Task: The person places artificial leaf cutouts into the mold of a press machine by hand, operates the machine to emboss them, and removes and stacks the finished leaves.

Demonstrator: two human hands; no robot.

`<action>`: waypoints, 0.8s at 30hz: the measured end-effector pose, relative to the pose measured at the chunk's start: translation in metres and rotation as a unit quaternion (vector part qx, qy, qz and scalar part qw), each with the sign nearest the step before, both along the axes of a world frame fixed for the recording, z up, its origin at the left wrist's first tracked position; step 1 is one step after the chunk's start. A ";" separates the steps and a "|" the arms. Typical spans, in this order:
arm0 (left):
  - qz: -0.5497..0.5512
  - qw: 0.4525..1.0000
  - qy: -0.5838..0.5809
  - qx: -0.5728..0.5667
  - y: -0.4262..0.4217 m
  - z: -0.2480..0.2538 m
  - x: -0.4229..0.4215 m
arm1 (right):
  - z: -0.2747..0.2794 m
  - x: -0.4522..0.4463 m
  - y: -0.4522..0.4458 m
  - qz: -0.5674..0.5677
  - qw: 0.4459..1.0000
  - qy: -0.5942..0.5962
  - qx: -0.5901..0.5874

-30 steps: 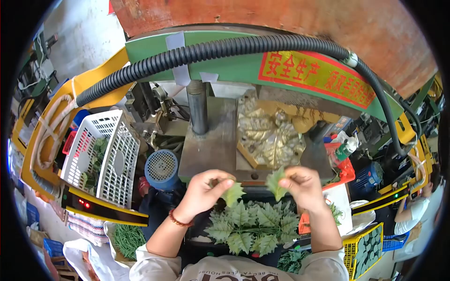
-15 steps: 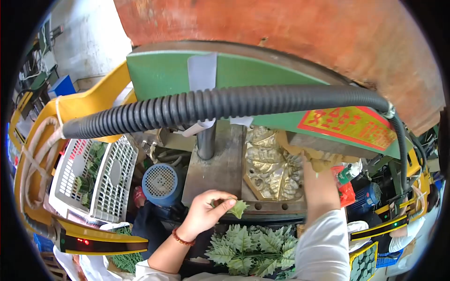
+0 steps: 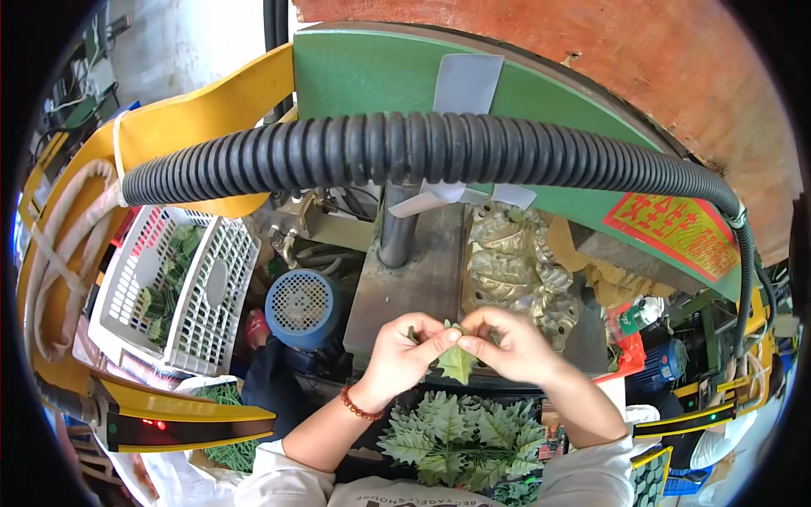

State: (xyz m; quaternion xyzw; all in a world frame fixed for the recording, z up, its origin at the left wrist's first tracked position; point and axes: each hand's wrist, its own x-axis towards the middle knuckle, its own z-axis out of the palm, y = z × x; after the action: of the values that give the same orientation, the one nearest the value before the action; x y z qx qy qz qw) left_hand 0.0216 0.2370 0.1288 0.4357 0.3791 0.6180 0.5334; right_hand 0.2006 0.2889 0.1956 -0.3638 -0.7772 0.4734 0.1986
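Note:
My left hand [image 3: 409,353], with a beaded bracelet at the wrist, pinches one side of a small green artificial leaf [image 3: 457,366]. Thumb and fingers of my right hand [image 3: 512,345] are closed on its other side, so both hands meet over it. The leaf hangs point-down between the thumbs, its upper part hidden by fingers. Just beyond the hands lies a brass-coloured leaf mould [image 3: 513,262] on a metal press bed [image 3: 404,306]. Below them, a pile of serrated green artificial leaves [image 3: 456,439] rests close to my body.
A thick black corrugated hose [image 3: 405,150] arches across in front of the green press body [image 3: 363,72]. To the left stand a white basket [image 3: 211,287] of leaves and a blue motor housing [image 3: 300,308]. Yellow-framed light bars [image 3: 186,429] flank both sides. A bottle [image 3: 632,318] stands at the right.
My right hand has come back from beside the mould and now grips the leaf along with my left hand. The left hand has shifted slightly right, and the view has tilted.

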 end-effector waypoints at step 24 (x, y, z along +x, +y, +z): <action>0.008 0.999 0.041 0.014 -0.010 -0.012 -0.030 | -0.034 0.048 0.183 0.029 0.850 -0.203 0.486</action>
State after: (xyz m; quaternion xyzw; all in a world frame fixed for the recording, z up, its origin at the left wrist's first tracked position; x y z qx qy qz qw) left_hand -0.0087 0.2265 0.1165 0.4655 0.3954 0.6088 0.5064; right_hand 0.2485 0.4714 0.1619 -0.2858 -0.9414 -0.0430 0.1741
